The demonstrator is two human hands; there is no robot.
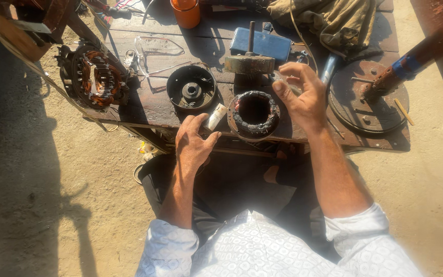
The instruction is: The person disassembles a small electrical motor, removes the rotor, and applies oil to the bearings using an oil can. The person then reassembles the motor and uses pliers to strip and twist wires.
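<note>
Just beyond the left hand's fingers (201,123) lies a small white roll (215,116), matt like paper or tape. Between both hands' fingers sits a ring-shaped stator (254,115), its windings wrapped in rough black cloth tape. The bench (144,102) is worn, dark wood. Beyond the fingers, a dull, rusty metal rotor (249,64).

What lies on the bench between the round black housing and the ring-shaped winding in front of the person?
In the head view, a small white roll lies between the black housing and the ring winding, at the left hand fingertips.
</note>
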